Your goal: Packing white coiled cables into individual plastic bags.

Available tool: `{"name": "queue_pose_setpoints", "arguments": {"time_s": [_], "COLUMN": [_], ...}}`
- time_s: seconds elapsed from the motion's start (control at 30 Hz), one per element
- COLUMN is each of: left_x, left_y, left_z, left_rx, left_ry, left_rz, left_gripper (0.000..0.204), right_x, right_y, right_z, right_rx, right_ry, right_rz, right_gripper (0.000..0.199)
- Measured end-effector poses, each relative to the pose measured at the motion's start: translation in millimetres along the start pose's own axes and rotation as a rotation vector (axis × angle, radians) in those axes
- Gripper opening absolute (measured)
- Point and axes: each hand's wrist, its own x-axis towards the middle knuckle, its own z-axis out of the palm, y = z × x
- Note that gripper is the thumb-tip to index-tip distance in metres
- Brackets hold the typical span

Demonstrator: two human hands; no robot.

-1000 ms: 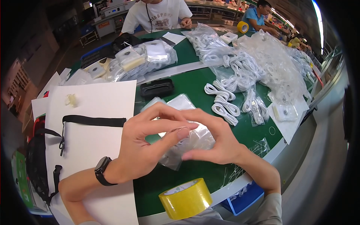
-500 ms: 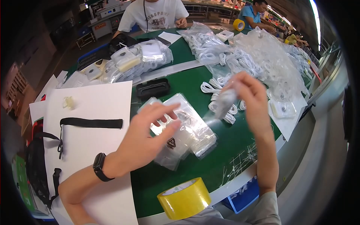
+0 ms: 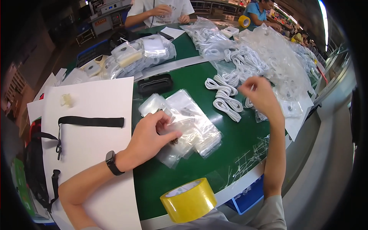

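My left hand (image 3: 147,134), a dark band on its wrist, rests over a fanned pile of clear plastic bags (image 3: 193,119). Its fingers curl while the thumb stands apart, so the hand is open; bag film lies beneath the fingers. Farther right, my right hand (image 3: 262,96) hovers beside coiled white cables (image 3: 226,97) with bent, loosely parted fingers. I see nothing held in it. Below that hand, part of a small clear-bagged bundle (image 3: 261,116) shows on the table.
A yellow tape roll (image 3: 188,200) stands at the near edge. Black case (image 3: 155,84) lies behind the bags. White sheet (image 3: 92,153) with a black strap (image 3: 92,121) covers the left. Large bags of cables (image 3: 276,57) crowd the far right. Thin wire pieces (image 3: 249,155) lie near right. Another person sits opposite.
My right hand has moved right and no longer shows the whitish bundle it held. My left hand has lowered onto the clear bags. The person opposite has raised a hand.
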Motion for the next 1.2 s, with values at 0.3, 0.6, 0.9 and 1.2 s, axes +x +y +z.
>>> {"name": "queue_pose_setpoints", "arguments": {"time_s": [0.3, 0.6, 0.9, 1.2], "left_x": [8.8, 16.7, 16.1, 17.3], "left_y": [-7.9, 6.0, 14.7, 33.9], "left_z": [4.1, -16.4, -28.0, -50.5], "left_rx": [-0.473, -0.591, -0.902, -1.028], "left_ry": [0.059, 0.121, -0.052, -0.137], "left_rz": [-0.119, -0.123, -0.187, -0.072], "left_gripper": [0.022, 0.023, 0.049, 0.086], "right_x": [-26.3, -27.9, -65.5, -62.8], "right_y": [-32.2, -58.5, -110.6, -108.5], "right_z": [11.5, 15.0, 65.2, 58.8], "right_rx": [-0.228, 0.601, 0.186, 0.235], "right_ry": [-0.5, -0.472, -0.454, -0.425], "right_rz": [-0.146, -0.114, -0.345, -0.18], "right_gripper": [0.026, 0.022, 0.042, 0.034]}}
